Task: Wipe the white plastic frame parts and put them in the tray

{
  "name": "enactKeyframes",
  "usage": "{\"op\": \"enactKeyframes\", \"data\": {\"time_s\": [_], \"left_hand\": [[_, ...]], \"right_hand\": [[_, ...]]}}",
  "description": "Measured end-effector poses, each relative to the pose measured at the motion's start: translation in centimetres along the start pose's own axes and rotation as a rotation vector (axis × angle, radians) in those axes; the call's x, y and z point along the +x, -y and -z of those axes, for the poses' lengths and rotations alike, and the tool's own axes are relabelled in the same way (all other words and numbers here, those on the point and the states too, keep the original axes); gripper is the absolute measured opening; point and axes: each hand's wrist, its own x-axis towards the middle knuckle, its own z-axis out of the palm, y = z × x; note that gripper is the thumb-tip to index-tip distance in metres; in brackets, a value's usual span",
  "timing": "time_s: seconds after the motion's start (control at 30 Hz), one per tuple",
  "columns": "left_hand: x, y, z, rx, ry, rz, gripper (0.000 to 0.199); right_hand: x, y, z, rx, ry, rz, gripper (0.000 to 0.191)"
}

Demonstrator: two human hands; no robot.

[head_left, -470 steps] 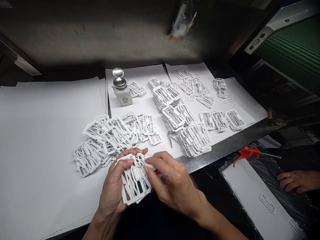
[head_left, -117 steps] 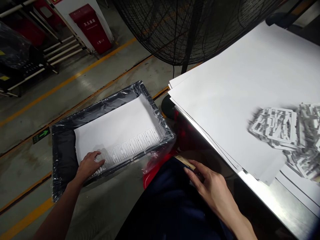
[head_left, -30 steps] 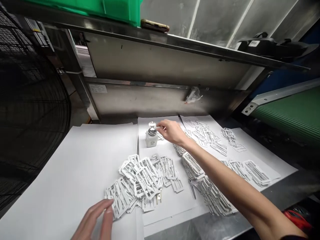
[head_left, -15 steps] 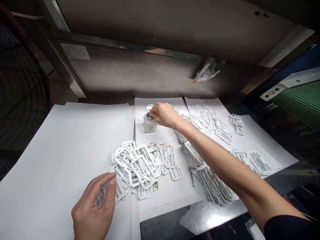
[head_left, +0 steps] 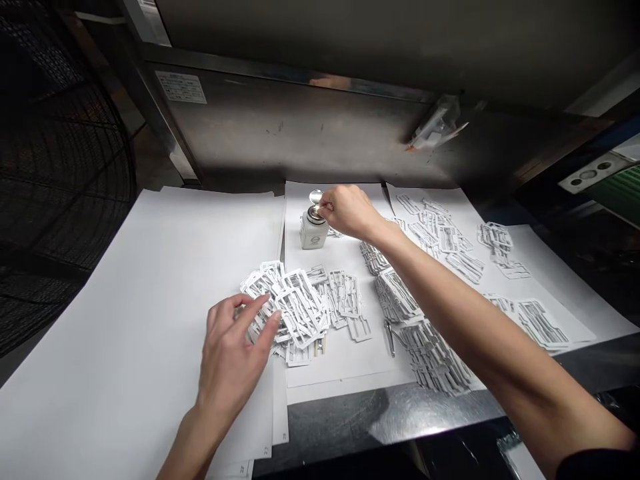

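Bottle (head_left: 313, 237) stands upright as I reach my right hand (head_left: 347, 210) to its mouth, whether gripping anything I cannot tell, left hand (head_left: 230, 353) open by the white frames (head_left: 300, 310); withdrawing probably calls for clearing the raised lid (head_left: 316, 196).

Your bench edge (head_left: 350, 417) looks like smooth metal, shining under the light; the back panel (head_left: 310, 133) is duller, scuffed metal. The sheets (head_left: 200, 253) look like smooth, matt white paper. Your bottle (head_left: 313, 238) has a pale, satiny body and a glossy metal lid (head_left: 316, 197). The hanging bag (head_left: 437, 123) is clear, crinkled, glossy plastic; your sleeve (head_left: 595, 465) is dark, matt cloth.
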Motion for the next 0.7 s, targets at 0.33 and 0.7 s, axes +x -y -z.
{"op": "enactKeyframes", "data": {"time_s": [0.33, 0.7], "left_hand": [[1.6, -2.2, -1.6, 0.050, 0.032, 0.047, 0.036], [0.0, -4.0, 0.9, -1.266, 0.024, 0.517, 0.014]], "right_hand": [[0.2, 0.0, 0.1, 0.031, -0.013, -0.014, 0.021], [0.4, 0.3, -0.6, 0.082, -0.033, -0.057, 0.017]]}}
